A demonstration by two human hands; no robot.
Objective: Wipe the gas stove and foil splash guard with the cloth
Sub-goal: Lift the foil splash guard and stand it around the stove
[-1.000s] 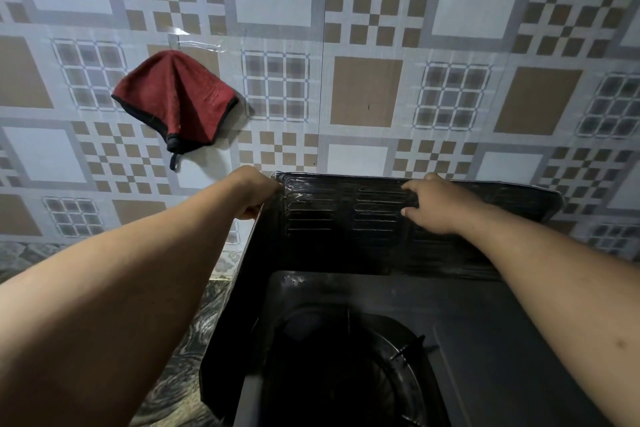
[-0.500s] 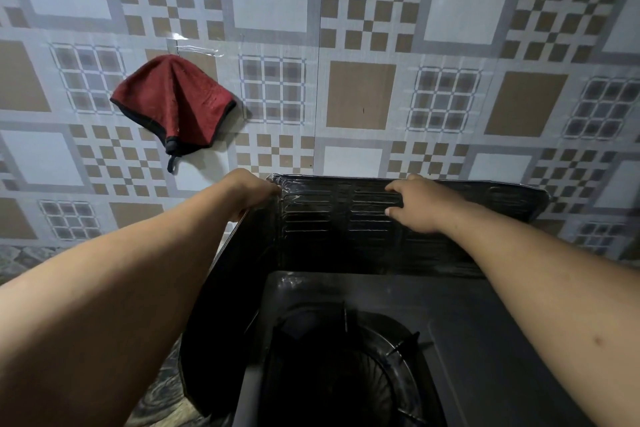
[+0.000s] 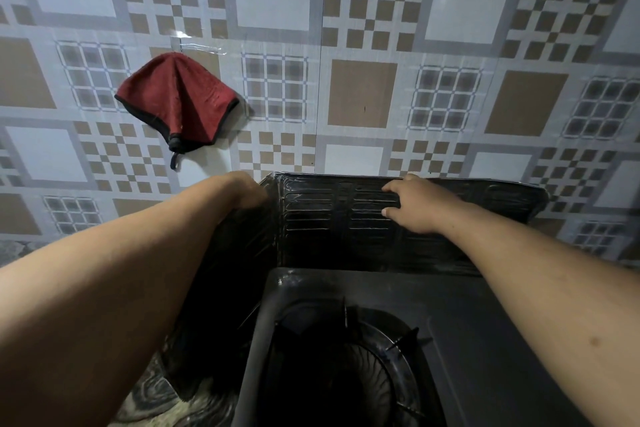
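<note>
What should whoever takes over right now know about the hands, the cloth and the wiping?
Left hand: grips the top corner of the foil splash guard.
Right hand: holds the guard's back panel at its top edge.
Red cloth: hangs on the tiled wall, in neither hand.
Gas stove: in front of the guard, its burner bare.
Done: no wiping visible.
Left: fetch the cloth, wipe stove and guard.

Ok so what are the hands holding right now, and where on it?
Both hold the foil splash guard by its top edge: left hand at the corner fold, right hand at the back panel's middle. Neither holds the red cloth.
</note>
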